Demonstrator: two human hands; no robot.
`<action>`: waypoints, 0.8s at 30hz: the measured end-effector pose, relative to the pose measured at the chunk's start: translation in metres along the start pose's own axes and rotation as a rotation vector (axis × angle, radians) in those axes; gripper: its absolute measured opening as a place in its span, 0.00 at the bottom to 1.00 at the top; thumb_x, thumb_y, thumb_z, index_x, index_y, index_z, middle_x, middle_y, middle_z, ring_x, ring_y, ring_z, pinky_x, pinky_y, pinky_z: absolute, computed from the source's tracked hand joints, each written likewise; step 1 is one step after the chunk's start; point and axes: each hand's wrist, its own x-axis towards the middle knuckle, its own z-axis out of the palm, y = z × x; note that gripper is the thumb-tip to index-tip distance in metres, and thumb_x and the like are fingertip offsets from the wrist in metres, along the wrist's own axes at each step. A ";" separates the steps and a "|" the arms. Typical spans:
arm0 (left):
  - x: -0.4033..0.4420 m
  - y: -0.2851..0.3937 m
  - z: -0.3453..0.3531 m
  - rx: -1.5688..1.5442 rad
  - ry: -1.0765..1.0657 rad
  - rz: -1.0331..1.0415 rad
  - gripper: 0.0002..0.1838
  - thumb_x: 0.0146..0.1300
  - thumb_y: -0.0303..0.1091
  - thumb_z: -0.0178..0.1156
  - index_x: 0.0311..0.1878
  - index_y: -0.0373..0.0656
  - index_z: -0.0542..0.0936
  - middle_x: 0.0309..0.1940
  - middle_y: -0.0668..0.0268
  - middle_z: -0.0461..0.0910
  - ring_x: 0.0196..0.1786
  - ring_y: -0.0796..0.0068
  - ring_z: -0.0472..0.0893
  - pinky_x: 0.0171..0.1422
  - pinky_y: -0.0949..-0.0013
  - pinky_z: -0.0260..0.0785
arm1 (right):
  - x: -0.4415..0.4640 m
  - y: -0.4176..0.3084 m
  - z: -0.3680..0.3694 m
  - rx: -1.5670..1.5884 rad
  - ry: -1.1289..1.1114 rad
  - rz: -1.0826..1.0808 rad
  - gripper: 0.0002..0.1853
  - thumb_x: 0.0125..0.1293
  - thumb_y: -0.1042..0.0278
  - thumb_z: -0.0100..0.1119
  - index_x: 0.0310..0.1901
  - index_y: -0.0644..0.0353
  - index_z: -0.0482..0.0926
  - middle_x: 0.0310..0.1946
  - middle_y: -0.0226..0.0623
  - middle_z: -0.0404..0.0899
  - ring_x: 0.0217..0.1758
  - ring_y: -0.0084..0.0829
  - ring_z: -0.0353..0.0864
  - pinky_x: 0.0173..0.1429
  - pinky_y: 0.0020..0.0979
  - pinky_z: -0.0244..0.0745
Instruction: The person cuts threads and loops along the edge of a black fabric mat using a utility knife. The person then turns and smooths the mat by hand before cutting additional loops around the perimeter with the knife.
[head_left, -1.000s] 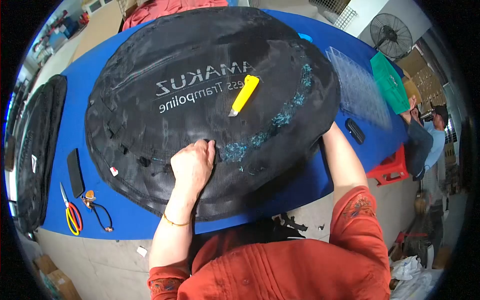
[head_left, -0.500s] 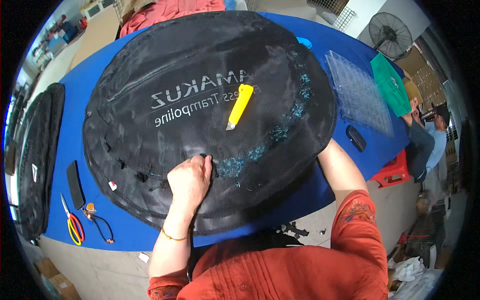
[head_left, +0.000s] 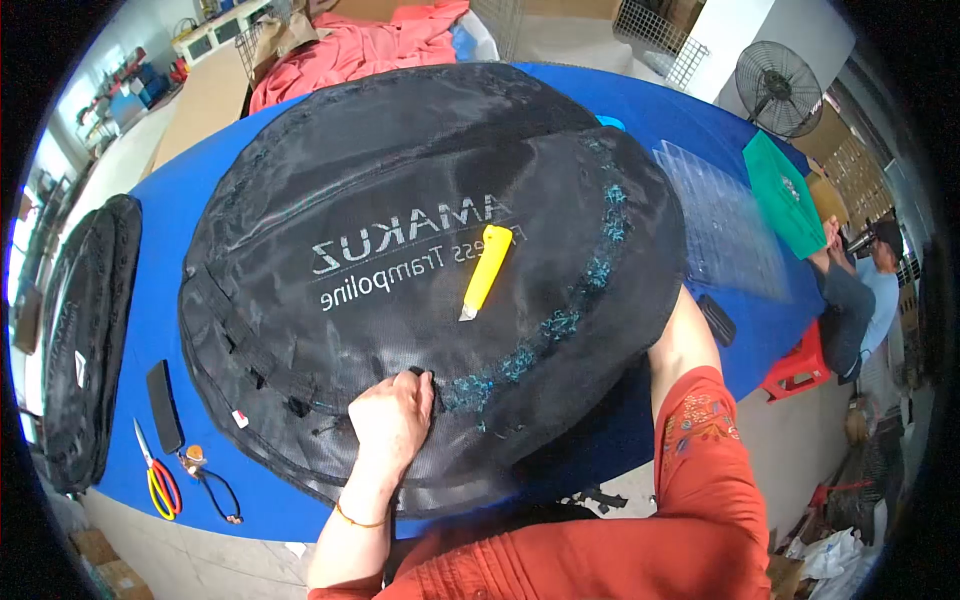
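A round black trampoline mat point(head_left: 400, 230) with mirror-reversed white lettering spreads in front of me. My left hand point(head_left: 392, 415) is closed on the mat's fabric near its front edge, where a bit of black strap seems to show at the fingertips. Beneath the mat's right edge goes my right forearm point(head_left: 685, 340); the hand itself is hidden there. On top of the mat rests a yellow utility knife point(head_left: 488, 270), its blade tip toward me. Blue-green thread scraps point(head_left: 560, 323) lie in a curved band along the right and front of the mat.
The blue table point(head_left: 120, 500) carries scissors point(head_left: 155, 475), a black flat case point(head_left: 165, 405), folded black mats point(head_left: 90, 340), clear plastic trays point(head_left: 720, 220) and a green bin point(head_left: 785, 195). A seated person point(head_left: 870, 290) is at the right, near a red stool point(head_left: 800, 360) and a fan point(head_left: 778, 88).
The whole scene sits lower in view. The mat's right part has risen and a crease across it shows more strongly. The knife stays on the mat; my left hand keeps its hold.
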 end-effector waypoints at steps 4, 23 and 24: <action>0.000 -0.002 0.001 0.011 0.001 -0.004 0.19 0.69 0.42 0.64 0.23 0.44 0.74 0.19 0.57 0.79 0.24 0.54 0.82 0.31 0.56 0.73 | -0.009 0.005 0.002 0.024 -0.020 0.008 0.29 0.73 0.57 0.59 0.71 0.58 0.69 0.70 0.45 0.71 0.74 0.43 0.68 0.80 0.43 0.60; -0.001 -0.002 0.003 0.049 0.060 0.052 0.18 0.67 0.39 0.66 0.23 0.44 0.74 0.18 0.59 0.79 0.23 0.57 0.82 0.31 0.59 0.74 | 0.000 -0.016 0.003 0.122 0.035 -0.020 0.29 0.74 0.57 0.58 0.72 0.59 0.68 0.71 0.45 0.70 0.74 0.42 0.67 0.80 0.42 0.59; -0.001 -0.002 0.004 0.049 0.064 0.054 0.18 0.67 0.39 0.66 0.22 0.44 0.74 0.18 0.59 0.79 0.23 0.57 0.82 0.31 0.59 0.74 | 0.006 -0.018 0.006 0.129 0.040 -0.023 0.29 0.74 0.57 0.58 0.72 0.59 0.68 0.71 0.45 0.70 0.74 0.42 0.67 0.80 0.42 0.59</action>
